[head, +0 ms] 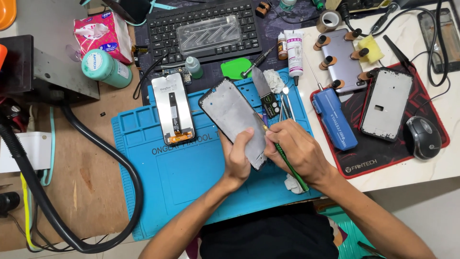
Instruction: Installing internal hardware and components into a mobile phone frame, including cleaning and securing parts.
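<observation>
Evidently the step in hand was scraping: the black-rimmed grey phone frame (pixel 235 122) sat tilted over the blue silicone work mat (pixel 191 177), the left hand (pixel 238 158) closed round its lower edge w/ thumb on top. The right hand (pixel 294 151) was clenched pen-style on a thin green-handled tool (pixel 287 163), tip at the frame's right edge. Next move prob. needs light, steady strokes along that rim. Left of the frame lay a detached screen w/ orange flex (pixel 173 109); farther left, a pink tissue pack (pixel 101 34) and mint-green tub (pixel 106 68). Right of it, a white glue tube (pixel 295 53) and blue oblong box (pixel 336 117).
</observation>
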